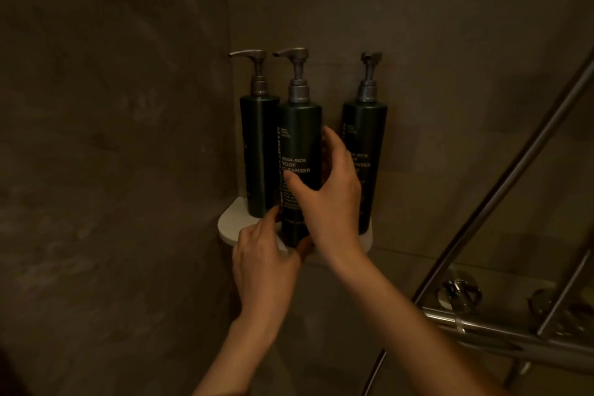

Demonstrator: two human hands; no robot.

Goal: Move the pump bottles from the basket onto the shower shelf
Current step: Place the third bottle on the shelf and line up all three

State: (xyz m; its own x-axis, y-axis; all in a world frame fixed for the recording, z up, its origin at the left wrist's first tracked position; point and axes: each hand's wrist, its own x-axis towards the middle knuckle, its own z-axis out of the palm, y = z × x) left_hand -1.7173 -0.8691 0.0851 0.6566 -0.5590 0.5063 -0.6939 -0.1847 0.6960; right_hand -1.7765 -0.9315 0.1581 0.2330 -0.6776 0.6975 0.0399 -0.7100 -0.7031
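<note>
Three dark green pump bottles with grey pumps stand at a white corner shelf [229, 222] in the shower. The left bottle [257, 145] and the right bottle [366, 135] stand upright at the back. The middle bottle [299, 145], labelled body cleanser, is at the shelf's front edge. My right hand [328, 199] wraps around its lower right side. My left hand [260, 254] touches its base with the fingertips from the lower left. The basket is not in view.
Dark stone walls meet in the corner behind the shelf. A metal shower bar [501, 190] slants up at the right, above a mixer valve [459, 294] and a horizontal rail [514, 334]. A hose [374, 373] hangs below.
</note>
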